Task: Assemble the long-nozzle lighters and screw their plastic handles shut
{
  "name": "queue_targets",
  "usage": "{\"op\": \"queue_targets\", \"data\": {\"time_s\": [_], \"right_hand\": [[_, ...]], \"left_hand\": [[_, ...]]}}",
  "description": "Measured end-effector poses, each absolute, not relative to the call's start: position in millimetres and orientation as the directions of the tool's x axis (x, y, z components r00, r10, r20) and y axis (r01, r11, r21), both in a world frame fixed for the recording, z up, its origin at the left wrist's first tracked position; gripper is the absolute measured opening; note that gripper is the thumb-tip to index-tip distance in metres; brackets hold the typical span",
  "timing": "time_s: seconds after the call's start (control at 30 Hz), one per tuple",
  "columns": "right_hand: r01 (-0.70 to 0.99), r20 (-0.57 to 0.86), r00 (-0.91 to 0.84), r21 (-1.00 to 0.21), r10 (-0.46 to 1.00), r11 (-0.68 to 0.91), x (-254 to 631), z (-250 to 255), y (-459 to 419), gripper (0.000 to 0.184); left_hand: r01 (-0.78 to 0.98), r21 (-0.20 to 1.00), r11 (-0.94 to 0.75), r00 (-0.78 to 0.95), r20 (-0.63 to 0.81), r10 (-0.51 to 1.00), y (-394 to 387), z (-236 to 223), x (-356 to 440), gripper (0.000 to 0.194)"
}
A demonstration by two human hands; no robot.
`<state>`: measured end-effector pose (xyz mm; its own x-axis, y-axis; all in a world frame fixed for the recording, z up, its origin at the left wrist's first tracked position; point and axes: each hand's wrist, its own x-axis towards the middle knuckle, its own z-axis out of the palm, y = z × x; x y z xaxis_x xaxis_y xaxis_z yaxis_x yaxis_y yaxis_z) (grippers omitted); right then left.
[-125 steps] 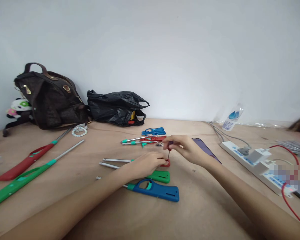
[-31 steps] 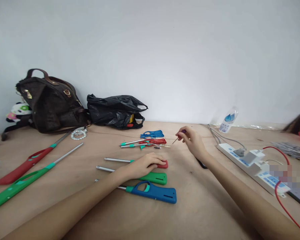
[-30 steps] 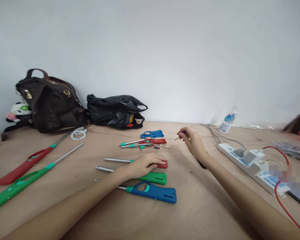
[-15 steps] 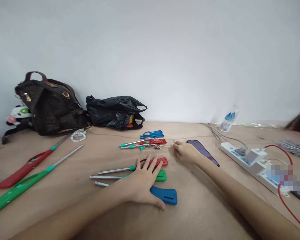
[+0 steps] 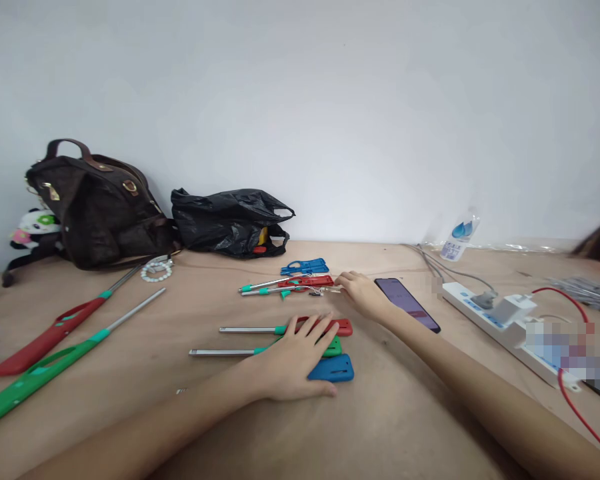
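My left hand [image 5: 300, 360] lies spread across three lighters, fingers stretched out over their handles. The red lighter [image 5: 346, 327] is farthest, the green lighter [image 5: 335, 347] is in the middle, and the blue lighter [image 5: 335, 368] is nearest; my forearm covers most of the blue one's barrel. My right hand [image 5: 363, 293] rests on the table with bent fingers loosely apart, fingertips beside small lighter parts [image 5: 327, 289]. Left of them lie an opened red lighter casing [image 5: 310, 282] and metal barrels [image 5: 265, 287]. A blue casing [image 5: 305, 267] lies just behind.
A phone [image 5: 407, 305] and a white power strip [image 5: 505, 333] with cables lie to the right. A bottle [image 5: 460, 237] leans by the wall. A black plastic bag [image 5: 225, 223] and dark backpack [image 5: 100, 207] stand behind. Long red [image 5: 50, 340] and green [image 5: 40, 377] lighters and a bracelet [image 5: 157, 270] lie left.
The red and green lighters have shifted right, and the blue one away from me, under my left hand; their handles now lie closer together. My right hand has moved left to the small parts.
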<state>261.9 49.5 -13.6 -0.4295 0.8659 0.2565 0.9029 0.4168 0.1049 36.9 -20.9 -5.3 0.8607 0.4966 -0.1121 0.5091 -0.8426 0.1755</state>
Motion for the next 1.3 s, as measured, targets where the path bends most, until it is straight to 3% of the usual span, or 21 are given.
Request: {"op": "queue_targets", "data": {"time_s": [0.53, 0.83, 1.3], "right_hand": [[0.871, 0.324, -0.489, 0.122, 0.810, 0.476, 240, -24, 91, 0.014], [0.803, 0.343, -0.596, 0.245, 0.726, 0.543, 232, -29, 88, 0.018], [0.781, 0.207, -0.610, 0.321, 0.764, 0.536, 222, -20, 98, 0.019]], "left_hand": [[0.465, 0.200, -0.862, 0.885, -0.114, 0.451, -21, -2, 33, 0.095], [0.477, 0.205, -0.855, 0.879, -0.120, 0.461, -23, 0, 33, 0.092], [0.455, 0.219, -0.863, 0.889, -0.072, 0.451, -23, -4, 32, 0.088]]}}
